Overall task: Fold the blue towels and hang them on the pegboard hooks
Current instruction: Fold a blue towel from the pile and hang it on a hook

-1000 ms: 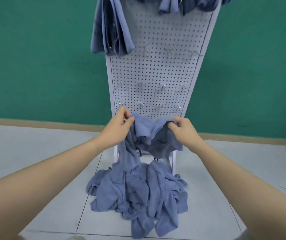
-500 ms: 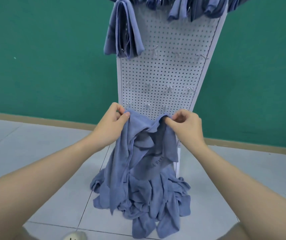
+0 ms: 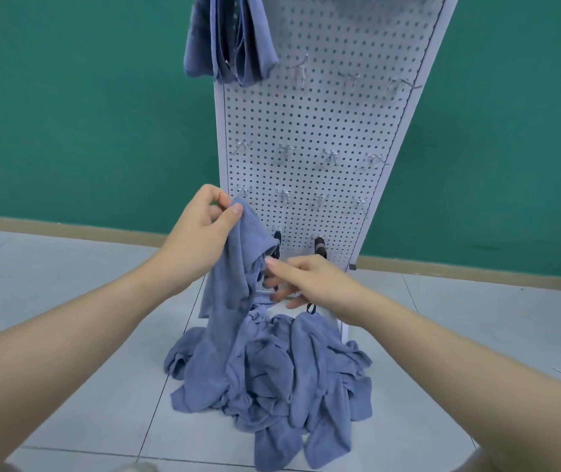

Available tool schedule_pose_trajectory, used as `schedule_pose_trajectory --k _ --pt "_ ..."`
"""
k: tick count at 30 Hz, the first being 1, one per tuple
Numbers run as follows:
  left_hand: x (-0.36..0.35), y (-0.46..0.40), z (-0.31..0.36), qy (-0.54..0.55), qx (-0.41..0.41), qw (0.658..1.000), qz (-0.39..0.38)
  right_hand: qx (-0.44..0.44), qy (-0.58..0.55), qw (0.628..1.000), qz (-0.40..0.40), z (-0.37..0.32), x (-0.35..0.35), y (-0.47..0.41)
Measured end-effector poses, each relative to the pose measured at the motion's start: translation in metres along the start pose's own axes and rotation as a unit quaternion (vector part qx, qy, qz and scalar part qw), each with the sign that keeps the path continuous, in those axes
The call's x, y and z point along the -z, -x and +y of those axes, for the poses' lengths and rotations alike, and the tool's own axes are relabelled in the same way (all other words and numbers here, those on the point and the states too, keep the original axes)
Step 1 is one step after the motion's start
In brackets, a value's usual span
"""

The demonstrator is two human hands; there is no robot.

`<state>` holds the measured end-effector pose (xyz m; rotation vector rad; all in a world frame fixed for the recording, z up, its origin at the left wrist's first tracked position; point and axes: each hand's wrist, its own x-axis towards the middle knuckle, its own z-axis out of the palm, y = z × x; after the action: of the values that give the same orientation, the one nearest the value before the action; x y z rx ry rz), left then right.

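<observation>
Left hand: the left hand [image 3: 204,229] pinches 1 corner of a blue towel [image 3: 228,301] between thumb and fingers, holding it up in front of the pegboard [image 3: 306,131].
Right hand: the right hand [image 3: 309,281] holds nothing; its fingers are spread loosely and reach toward the towel's hanging edge, near it but not clearly touching.
Held towel: it hangs in a long crumpled strip from the raised corner, its lower end running into the pile of blue towels [image 3: 289,379] on the floor [image 3: 68,335] at the board's foot.
Step in hand: likely opening the towel out to find its corners, before any fold.
Next move: the right hand probably needs a 2nd corner so the cloth can be spread flat and lifted clear of the pile.
Around: folded towels [image 3: 231,39] already hang at the board's top left; rows of bare hooks [image 3: 284,153] sit below them, against a green wall [image 3: 68,97].
In the way: the heap may drag on the held towel's tail.
</observation>
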<state>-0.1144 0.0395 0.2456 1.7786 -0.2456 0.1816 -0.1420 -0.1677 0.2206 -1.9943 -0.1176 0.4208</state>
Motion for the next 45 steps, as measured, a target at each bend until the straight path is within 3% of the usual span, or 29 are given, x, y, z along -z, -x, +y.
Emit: schedule_pose_trajectory --k 8,15,21,28,36,41,45 --pt "-0.007 0.000 0.008 0.040 0.017 0.999 -0.023 0.126 -0.099 0.987 0.009 -0.006 -0.006 -0.010" --pt "0.002 -0.002 0.011 0.045 0.038 0.998 0.002 0.136 -0.071 0.987 0.053 -0.016 0.005 -0.007" --pt "0.001 -0.001 0.014 0.101 0.068 0.993 -0.002 0.165 0.006 0.986 0.016 -0.012 -0.007 -0.001" --pt "0.000 0.005 0.018 0.105 0.068 0.992 -0.020 0.191 0.028 0.978 0.081 -0.022 -0.017 0.000" --pt "0.015 0.002 0.005 -0.011 0.091 0.993 0.074 0.171 0.029 0.976 0.130 -0.030 0.002 0.003" --pt "0.020 0.004 -0.004 -0.136 0.120 0.983 0.040 0.179 0.001 0.974 0.141 -0.034 0.013 0.004" --pt "0.010 0.010 0.003 -0.227 0.031 0.973 0.028 0.182 0.001 0.974 0.134 -0.033 0.013 0.005"
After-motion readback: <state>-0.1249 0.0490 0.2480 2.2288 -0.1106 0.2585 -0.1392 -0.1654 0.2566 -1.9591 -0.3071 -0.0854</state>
